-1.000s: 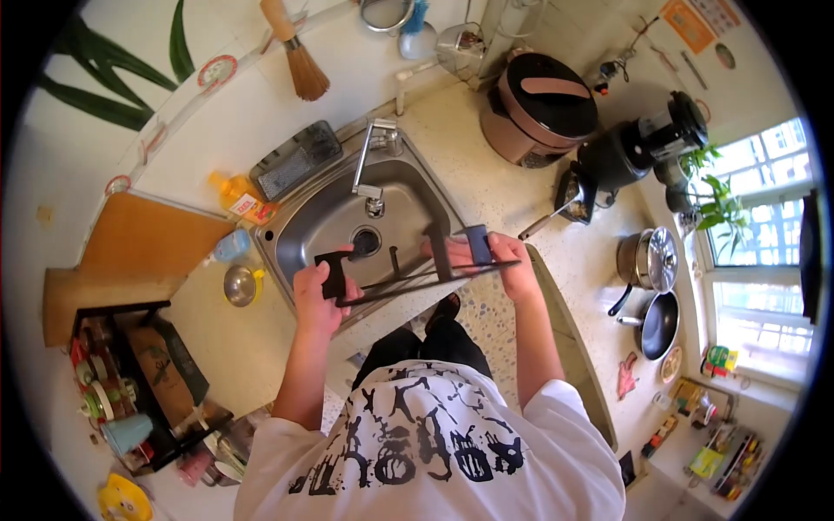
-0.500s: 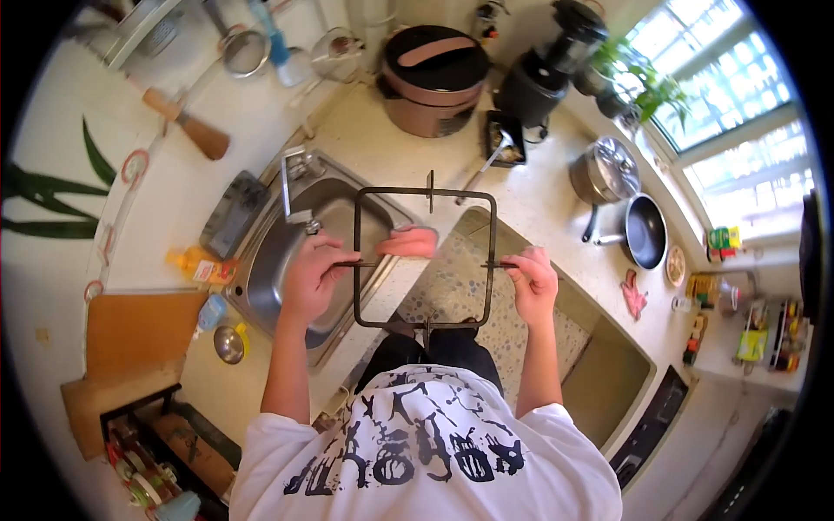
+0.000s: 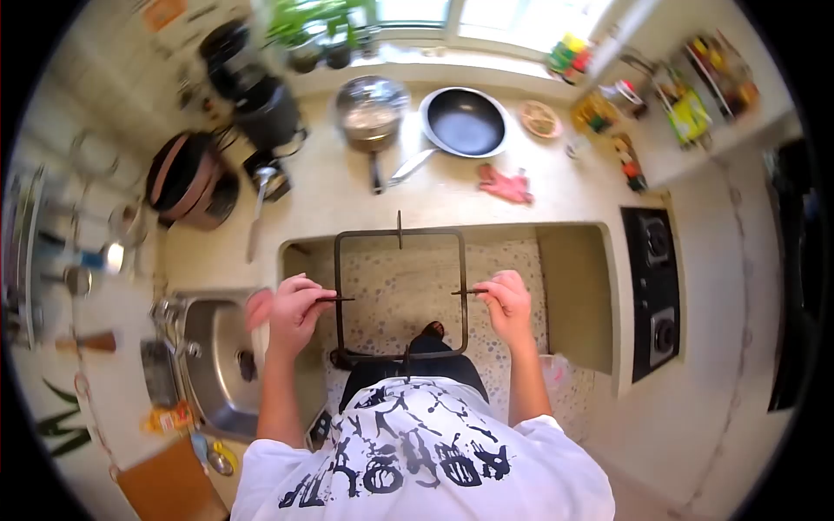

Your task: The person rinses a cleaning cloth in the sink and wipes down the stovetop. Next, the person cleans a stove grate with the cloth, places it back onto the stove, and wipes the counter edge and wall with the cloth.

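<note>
A square black metal pot rack, like a gas stove grate (image 3: 400, 232), is held level in front of my body, above the floor. My left hand (image 3: 298, 311) pinches the short prong on its left side. On the opposite side, my right hand (image 3: 506, 304) grips the matching prong between thumb and fingers. Just left of my left hand a pink cloth (image 3: 259, 308) lies at the sink's edge. To the right, the black gas stove (image 3: 653, 286) is set in the counter and shows two knobs.
The steel sink (image 3: 213, 365) is at left. Along the back counter stand a rice cooker (image 3: 193, 181), a lidded pot (image 3: 372, 113), a frying pan (image 3: 466, 123) and a pink rag (image 3: 505, 184). A cutting board (image 3: 171, 482) is at lower left. Packets (image 3: 686, 113) fill a right-hand shelf.
My body and view have turned right, from the sink toward the window counter and stove. Both hands still hold the grate, which has come along with them.
</note>
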Action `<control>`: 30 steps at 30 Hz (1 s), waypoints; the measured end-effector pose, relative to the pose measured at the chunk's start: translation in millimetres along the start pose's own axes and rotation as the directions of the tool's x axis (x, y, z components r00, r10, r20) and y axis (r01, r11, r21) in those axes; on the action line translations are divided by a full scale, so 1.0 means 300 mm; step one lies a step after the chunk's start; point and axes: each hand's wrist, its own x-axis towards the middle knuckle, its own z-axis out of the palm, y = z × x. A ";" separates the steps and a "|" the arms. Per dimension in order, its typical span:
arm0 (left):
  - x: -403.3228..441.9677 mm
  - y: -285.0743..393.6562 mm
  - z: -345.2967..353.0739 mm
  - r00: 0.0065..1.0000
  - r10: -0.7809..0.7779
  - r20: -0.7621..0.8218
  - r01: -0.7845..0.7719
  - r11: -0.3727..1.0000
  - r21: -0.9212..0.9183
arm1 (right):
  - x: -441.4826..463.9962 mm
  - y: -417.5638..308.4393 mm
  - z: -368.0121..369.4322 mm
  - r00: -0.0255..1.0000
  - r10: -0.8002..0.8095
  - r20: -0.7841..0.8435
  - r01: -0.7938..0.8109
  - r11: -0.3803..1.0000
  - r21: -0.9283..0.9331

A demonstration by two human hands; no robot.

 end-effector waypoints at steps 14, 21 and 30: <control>0.577 0.647 1.002 0.732 0.561 0.387 -0.461 0.826 -0.325 | -0.560 0.234 -0.825 0.718 0.342 -0.606 -0.534 0.829 -0.164; 0.716 0.858 1.393 0.569 0.656 0.496 -0.445 0.753 -0.485 | -0.744 0.317 -0.942 0.521 0.318 -0.792 -0.693 0.700 -0.174; 0.920 1.123 1.882 0.339 0.814 0.471 -0.519 0.580 -0.628 | -0.793 0.537 -1.101 0.078 0.417 -0.906 -0.811 0.556 0.185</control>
